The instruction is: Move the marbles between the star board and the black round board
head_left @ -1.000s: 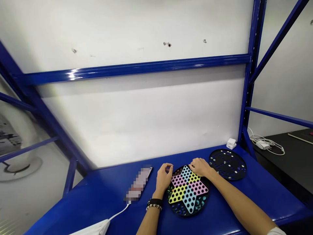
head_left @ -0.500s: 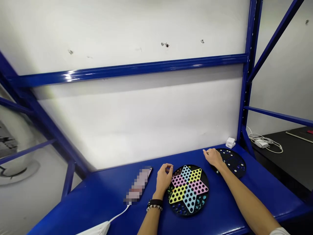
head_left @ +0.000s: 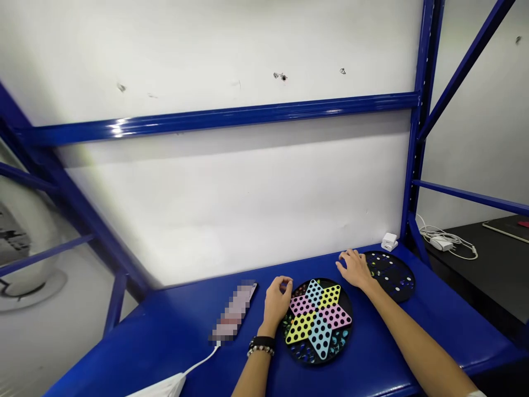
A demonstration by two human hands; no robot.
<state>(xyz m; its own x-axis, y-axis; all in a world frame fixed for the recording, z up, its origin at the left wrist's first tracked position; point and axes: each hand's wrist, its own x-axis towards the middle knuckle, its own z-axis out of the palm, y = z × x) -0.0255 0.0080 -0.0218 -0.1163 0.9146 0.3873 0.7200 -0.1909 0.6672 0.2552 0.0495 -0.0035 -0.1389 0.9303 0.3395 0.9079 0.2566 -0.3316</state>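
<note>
right grip (head_left: 355, 268) wide at dark tray (head_left: 392, 277)'s edge, left grip (head_left: 276, 301) unclear, phone screen (head_left: 235, 312) pixelated.

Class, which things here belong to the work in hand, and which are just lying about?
Likely in use:
star-patterned game board
glassy pieces
dotted black disc, near the right hand

Apparently lying about:
phone and its cable
white plug adapters
coiled white cord

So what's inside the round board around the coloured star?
Inside the round board, glassy pieces: dark blue and teal nearest, green left, reddish at upper left. The left hand covers part of its left edge; whatever lies beneath cannot be seen.
</note>
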